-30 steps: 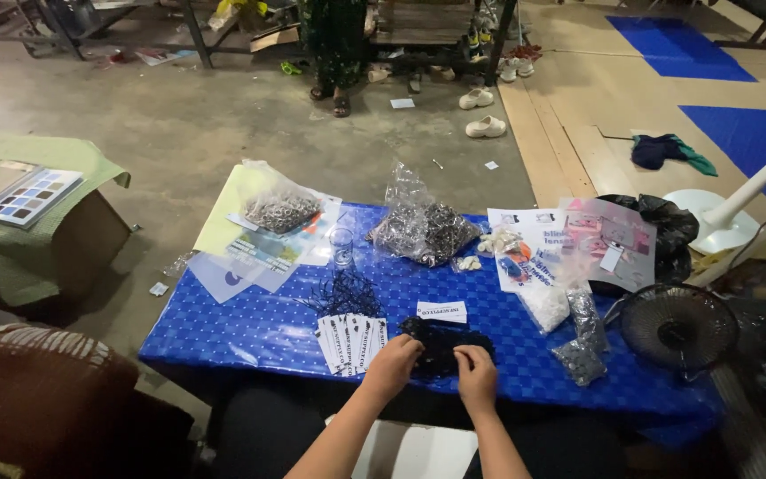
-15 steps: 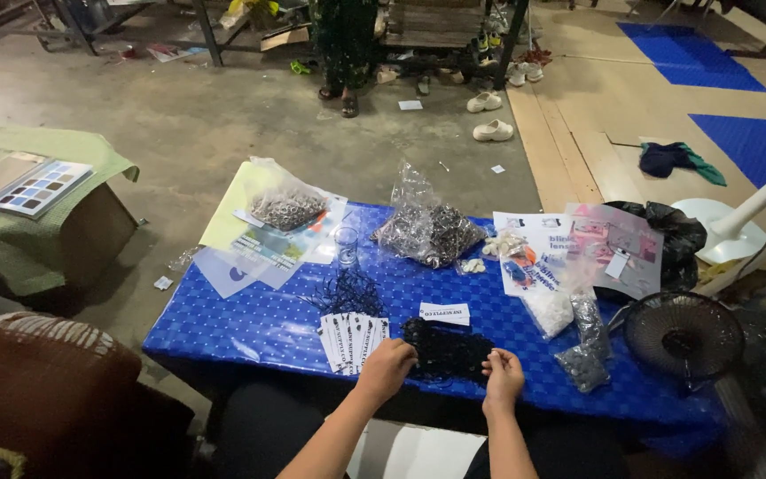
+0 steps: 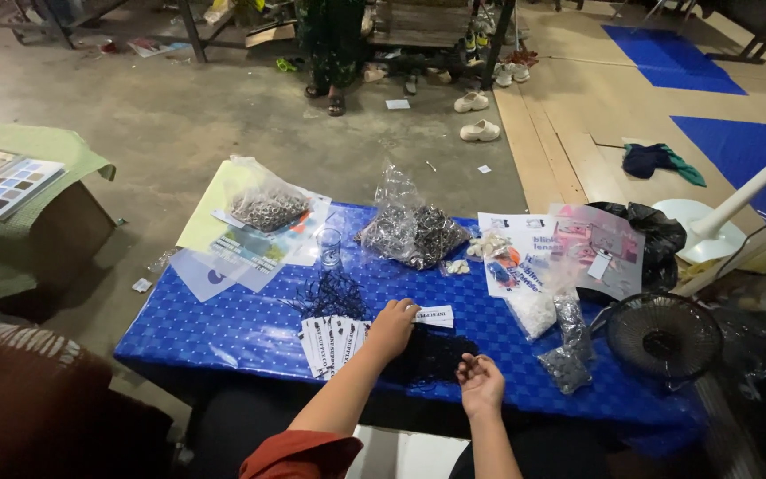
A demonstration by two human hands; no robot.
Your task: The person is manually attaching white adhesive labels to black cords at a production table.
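Dark bundle [image 3: 432,355], long axis left-right, between hands.

The table [image 3: 223,328] wears a glossy blue checked plastic cover. Clear, crinkled plastic bags [image 3: 410,226] shine with metal bits inside. White paper cards [image 3: 330,335] look matt, the dark pile [image 3: 432,355] dull and tangled. The floor [image 3: 179,133] is rough concrete.

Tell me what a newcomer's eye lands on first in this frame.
The bright blue checkered table dominates, strewn with clear plastic bags of small dark parts. At its near edge, the left hand and right hand work at a dark pile beside a fan of white cards.
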